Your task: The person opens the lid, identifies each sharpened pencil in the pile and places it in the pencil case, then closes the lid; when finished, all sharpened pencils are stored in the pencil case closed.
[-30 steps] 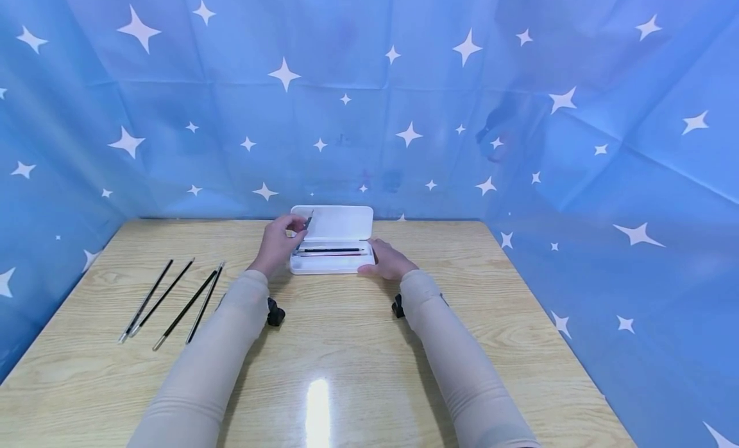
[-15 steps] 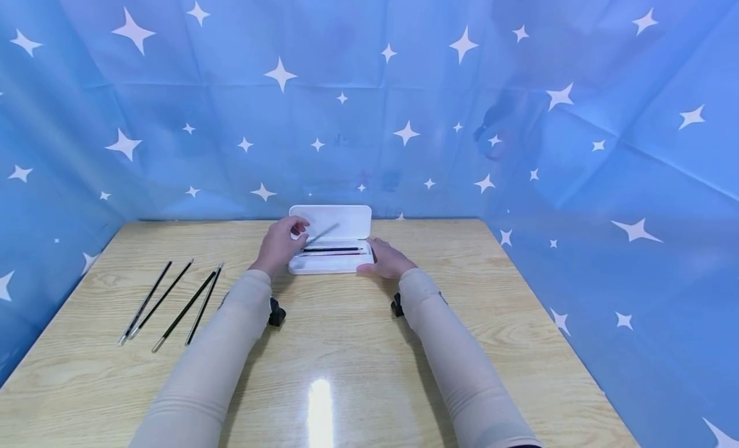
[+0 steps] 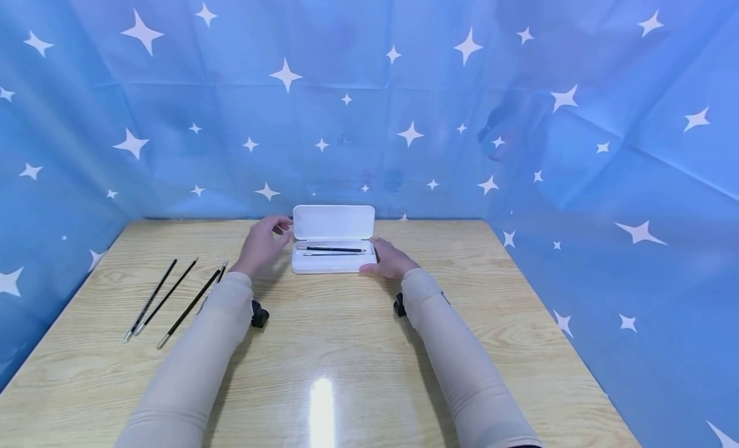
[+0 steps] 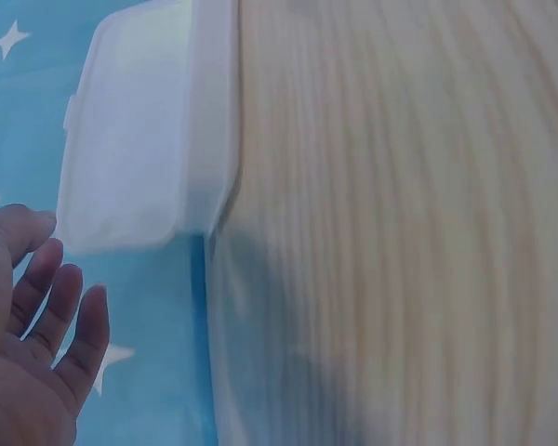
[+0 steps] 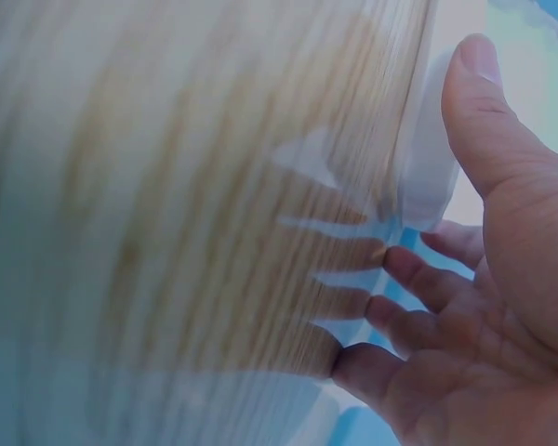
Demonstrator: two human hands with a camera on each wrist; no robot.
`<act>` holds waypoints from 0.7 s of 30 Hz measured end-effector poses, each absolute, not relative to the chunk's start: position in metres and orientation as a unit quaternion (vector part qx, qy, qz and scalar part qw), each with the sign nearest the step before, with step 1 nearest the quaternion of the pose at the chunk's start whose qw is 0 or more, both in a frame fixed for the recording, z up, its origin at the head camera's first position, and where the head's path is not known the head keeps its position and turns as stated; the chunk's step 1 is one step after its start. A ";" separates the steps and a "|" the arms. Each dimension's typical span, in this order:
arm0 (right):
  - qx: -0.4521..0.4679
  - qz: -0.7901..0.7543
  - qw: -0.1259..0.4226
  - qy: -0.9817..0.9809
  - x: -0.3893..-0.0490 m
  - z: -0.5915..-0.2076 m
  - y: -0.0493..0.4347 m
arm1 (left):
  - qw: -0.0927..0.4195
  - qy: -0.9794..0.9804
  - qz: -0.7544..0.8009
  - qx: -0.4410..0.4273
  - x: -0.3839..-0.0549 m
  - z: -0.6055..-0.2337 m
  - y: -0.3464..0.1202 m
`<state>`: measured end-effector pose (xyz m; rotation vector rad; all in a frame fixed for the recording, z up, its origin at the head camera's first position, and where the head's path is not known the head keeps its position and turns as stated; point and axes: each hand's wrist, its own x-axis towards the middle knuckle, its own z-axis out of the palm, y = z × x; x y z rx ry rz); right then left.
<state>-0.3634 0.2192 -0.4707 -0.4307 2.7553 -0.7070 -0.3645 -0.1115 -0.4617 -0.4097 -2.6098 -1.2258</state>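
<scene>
A white pencil case [image 3: 333,265] stands with its lid [image 3: 333,222] raised near the table's back edge. Dark pencils [image 3: 340,249] lie lengthwise inside it. My left hand [image 3: 262,246] is just left of the case, fingers loosely bent and holding nothing. In the left wrist view, the fingertips of that hand [image 4: 42,316] are by the corner of the lid [image 4: 130,130]. My right hand [image 3: 392,260] holds the right end of the case; in the right wrist view its thumb [image 5: 488,111] lies along the front and the fingers reach round the end.
Several dark pencils [image 3: 189,309] lie slanted on the left part of the wooden table [image 3: 358,345]. A blue cloth with white stars [image 3: 369,114] hangs right behind the table and along its sides.
My left hand has laid its pencil into the case, let go and drawn back to the left. The right hand has stayed at the case's right end.
</scene>
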 end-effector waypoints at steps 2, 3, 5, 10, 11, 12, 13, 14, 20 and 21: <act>-0.149 -0.241 0.133 0.950 -0.364 -0.471 0.220 | 0.120 -0.892 -0.412 -0.141 -0.363 -0.462 -0.121; -0.150 -0.241 0.133 0.949 -0.364 -0.471 0.220 | 0.122 -0.892 -0.411 -0.142 -0.362 -0.461 -0.126; -0.153 -0.239 0.133 0.950 -0.364 -0.471 0.220 | 0.123 -0.894 -0.408 -0.141 -0.359 -0.462 -0.138; -0.152 -0.242 0.130 0.949 -0.365 -0.473 0.220 | 0.118 -0.900 -0.399 -0.132 -0.350 -0.463 -0.165; -0.151 -0.244 0.130 0.949 -0.365 -0.473 0.219 | 0.115 -0.902 -0.395 -0.129 -0.349 -0.462 -0.170; -0.150 -0.244 0.130 0.949 -0.365 -0.473 0.219 | 0.113 -0.904 -0.392 -0.127 -0.347 -0.462 -0.175; -0.150 -0.243 0.129 0.950 -0.366 -0.473 0.219 | 0.111 -0.905 -0.390 -0.124 -0.345 -0.462 -0.180; -0.149 -0.244 0.129 0.950 -0.366 -0.474 0.219 | 0.111 -0.907 -0.387 -0.122 -0.343 -0.461 -0.185; -0.148 -0.245 0.129 0.949 -0.367 -0.475 0.221 | 0.103 -0.912 -0.385 -0.100 -0.333 -0.459 -0.211; -0.148 -0.244 0.129 0.950 -0.367 -0.475 0.221 | 0.100 -0.912 -0.385 -0.095 -0.332 -0.458 -0.215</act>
